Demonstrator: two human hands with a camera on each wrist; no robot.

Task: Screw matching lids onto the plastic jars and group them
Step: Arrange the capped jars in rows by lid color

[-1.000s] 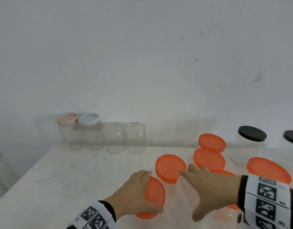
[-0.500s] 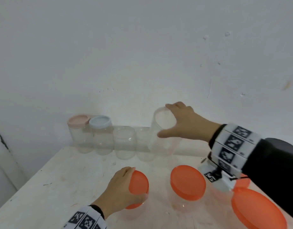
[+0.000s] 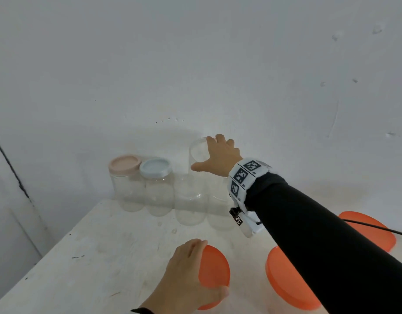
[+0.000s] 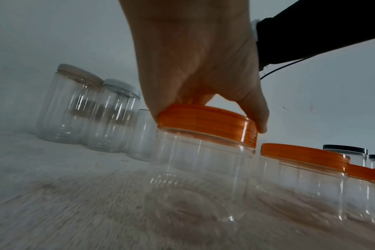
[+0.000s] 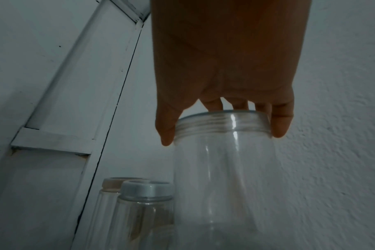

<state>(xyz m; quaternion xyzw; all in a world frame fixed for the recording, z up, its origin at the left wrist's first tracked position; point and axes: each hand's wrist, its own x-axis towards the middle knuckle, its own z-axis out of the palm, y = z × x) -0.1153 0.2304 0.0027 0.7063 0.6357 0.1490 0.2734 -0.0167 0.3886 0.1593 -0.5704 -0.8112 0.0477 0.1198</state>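
Note:
My right hand (image 3: 214,155) grips a clear lidless jar (image 3: 196,164) by its threaded rim, thumb on one side and fingers on the other (image 5: 224,132). The jar (image 5: 223,177) hangs in the air by the wall, just right of the blue-lidded jar (image 5: 146,191) and over the lidless jars (image 3: 190,207) of the back row. Near the front, my left hand (image 3: 191,275) curls over an orange lid (image 3: 214,270) on a clear jar (image 4: 199,169), fingers and thumb round the lid's edge (image 4: 208,118).
The row along the wall starts with a pink-lidded jar (image 3: 125,182). More orange-lidded jars (image 3: 286,284) stand to the right, partly under my right sleeve. Black-lidded jars (image 4: 345,150) stand beyond them. The white table (image 3: 104,257) ends at the left.
My right hand picked up the lidless jar from the front and carried it up and left to the back row. My left hand stayed on the orange lid.

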